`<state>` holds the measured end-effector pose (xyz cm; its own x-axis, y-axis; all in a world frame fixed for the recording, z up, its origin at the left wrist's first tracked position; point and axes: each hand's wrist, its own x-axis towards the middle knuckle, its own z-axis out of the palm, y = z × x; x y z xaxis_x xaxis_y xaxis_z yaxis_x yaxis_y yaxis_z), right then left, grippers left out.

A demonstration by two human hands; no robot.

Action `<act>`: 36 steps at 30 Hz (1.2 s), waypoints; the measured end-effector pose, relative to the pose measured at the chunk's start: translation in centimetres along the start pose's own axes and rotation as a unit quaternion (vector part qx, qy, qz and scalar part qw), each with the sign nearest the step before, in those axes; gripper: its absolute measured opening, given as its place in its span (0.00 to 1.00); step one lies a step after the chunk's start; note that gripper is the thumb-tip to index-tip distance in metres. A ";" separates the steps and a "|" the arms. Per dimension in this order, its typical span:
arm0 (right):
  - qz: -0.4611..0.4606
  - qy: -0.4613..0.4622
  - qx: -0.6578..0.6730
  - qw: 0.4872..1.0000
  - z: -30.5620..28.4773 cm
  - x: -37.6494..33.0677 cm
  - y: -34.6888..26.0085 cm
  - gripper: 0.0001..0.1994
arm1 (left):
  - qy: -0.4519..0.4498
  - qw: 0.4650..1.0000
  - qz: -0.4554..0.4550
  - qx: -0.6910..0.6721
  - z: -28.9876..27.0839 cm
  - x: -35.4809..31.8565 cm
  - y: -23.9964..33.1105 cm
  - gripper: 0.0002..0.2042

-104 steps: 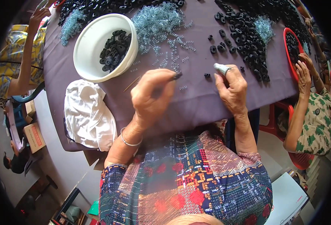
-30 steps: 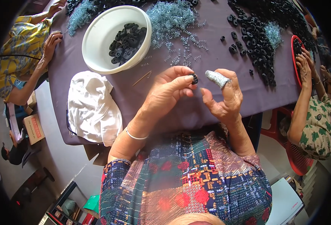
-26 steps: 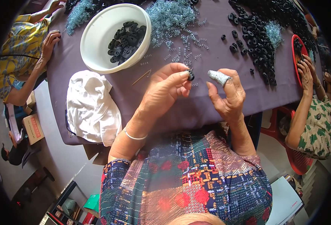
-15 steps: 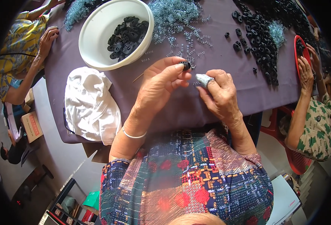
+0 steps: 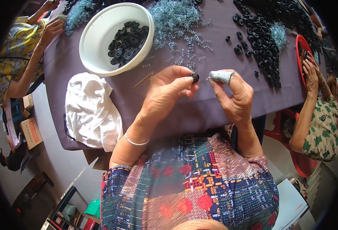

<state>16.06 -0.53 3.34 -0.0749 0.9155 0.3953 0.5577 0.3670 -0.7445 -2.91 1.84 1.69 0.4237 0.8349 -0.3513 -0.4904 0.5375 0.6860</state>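
Note:
My left hand point(image 5: 163, 90) is closed, pinching a small black plastic piece point(image 5: 194, 78) between thumb and fingertips. A thin metal bit shows at the top of that piece. To its right, my right hand point(image 5: 234, 96) has a grey-white cloth cover point(image 5: 220, 77) over its index finger. Thumb and covered finger are pressed together on a tiny metal spring point(image 5: 208, 78), whose end pokes out toward the black piece. The two hands are a short gap apart over the table. Loose springs point(image 5: 188, 57) lie scattered just beyond them.
A white basin point(image 5: 85, 53) holds several black pieces point(image 5: 128, 44). Beyond lies a heap of springs point(image 5: 173, 19). More black pieces point(image 5: 263, 57) are piled at right, near a red tray point(image 5: 300, 57) and a co-worker's hands. White cloth point(image 5: 90, 111) and a thin stick point(image 5: 143, 80) lie left.
My right hand has turned and risen slightly, and a spring end now shows at its fingertips. My left hand has tilted the black piece and lowered it a little.

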 end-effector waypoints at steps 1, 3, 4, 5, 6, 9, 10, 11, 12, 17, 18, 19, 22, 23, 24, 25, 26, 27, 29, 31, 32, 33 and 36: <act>-0.014 -0.010 0.006 1.000 -0.1 0.2 -0.1 0.10 | -0.010 1.000 0.003 0.014 0.0 0.1 -0.2 0.08; -0.028 -0.021 0.012 0.999 -0.3 0.5 -0.2 0.10 | -0.019 0.999 0.007 0.028 0.0 0.2 -0.6 0.08; -0.044 -0.028 0.007 0.999 -0.3 0.6 -0.2 0.10 | -0.021 0.998 0.017 0.051 0.0 0.2 -0.8 0.08; -0.061 -0.036 0.002 0.997 -0.3 0.7 -0.2 0.09 | -0.022 0.997 0.028 0.074 0.1 0.3 -0.9 0.08; -0.061 -0.036 0.003 0.997 -0.4 0.7 -0.2 0.09 | -0.022 0.997 0.028 0.074 0.1 0.3 -0.9 0.08; -0.059 -0.071 -0.015 0.996 -0.6 0.6 -0.3 0.09 | -0.023 0.993 0.032 0.111 0.2 0.2 -0.9 0.09; -0.070 -0.082 -0.031 0.994 -0.7 0.6 -0.3 0.11 | -0.021 0.992 0.031 0.118 0.3 0.2 -0.9 0.09; -0.081 -0.093 -0.046 0.991 -0.7 0.5 -0.4 0.12 | -0.019 0.991 0.030 0.126 0.3 0.2 -1.0 0.09; -0.082 -0.093 -0.045 0.991 -0.6 0.5 -0.4 0.12 | -0.018 0.991 0.031 0.126 0.2 0.2 -1.0 0.09; -0.065 -0.054 -0.037 0.996 -0.3 -0.2 0.0 0.18 | -0.034 0.997 -0.013 0.069 0.3 0.2 -1.0 0.09; -0.065 -0.054 -0.037 0.996 -0.3 -0.2 -0.2 0.18 | -0.035 0.997 -0.012 0.069 0.3 0.2 -1.0 0.09; -0.055 -0.049 -0.020 0.997 -0.4 -0.2 -0.5 0.18 | -0.034 0.998 -0.020 0.049 0.2 0.2 -1.0 0.09; -0.041 -0.046 0.008 0.998 -0.5 -0.2 -0.5 0.19 | -0.040 0.998 -0.032 0.023 0.2 0.0 -0.9 0.09; -0.038 -0.047 0.020 0.998 -0.4 -0.3 -0.4 0.20 | -0.047 0.998 -0.037 0.015 0.2 0.0 -0.9 0.09; -0.037 -0.046 0.020 0.998 -0.3 -0.4 -0.3 0.20 | -0.048 0.998 -0.037 0.015 0.2 0.0 -0.9 0.09; -0.043 -0.042 0.035 0.998 -0.2 -0.4 -0.2 0.20 | -0.059 0.997 -0.047 0.004 0.2 0.0 -0.9 0.09; -0.048 -0.038 0.050 0.997 -0.1 -0.5 -0.1 0.21 | -0.069 0.996 -0.056 -0.008 0.1 0.1 -1.0 0.09; -0.048 -0.038 0.050 0.997 -0.1 -0.5 -0.1 0.21 | -0.069 0.996 -0.056 -0.008 0.1 0.1 -1.0 0.09; -0.038 -0.043 0.070 0.996 -0.1 -0.6 0.0 0.21 | -0.078 0.994 -0.070 -0.018 0.1 0.2 -1.0 0.09; -0.027 -0.055 0.092 0.994 -0.5 -0.6 -0.1 0.21 | -0.092 0.991 -0.081 -0.045 0.0 0.2 -1.1 0.09; -0.017 -0.066 0.115 0.991 -0.6 -0.6 -0.2 0.21 | -0.106 0.988 -0.091 -0.073 -0.1 0.2 -1.1 0.09; -0.017 -0.066 0.116 0.991 -0.6 -0.7 -0.3 0.21 | -0.104 0.988 -0.091 -0.072 -0.3 0.2 -1.2 0.09; 0.123 -0.048 0.286 0.949 -0.5 -1.0 -0.4 0.22 | -0.133 0.979 -0.113 -0.105 -0.4 0.2 -1.3 0.09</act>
<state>16.35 -1.68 3.51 -0.0915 0.9857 0.1417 0.0308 0.1450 -0.9889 -2.54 1.35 0.47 0.7093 0.6463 -0.2813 -0.4946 0.7407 0.4547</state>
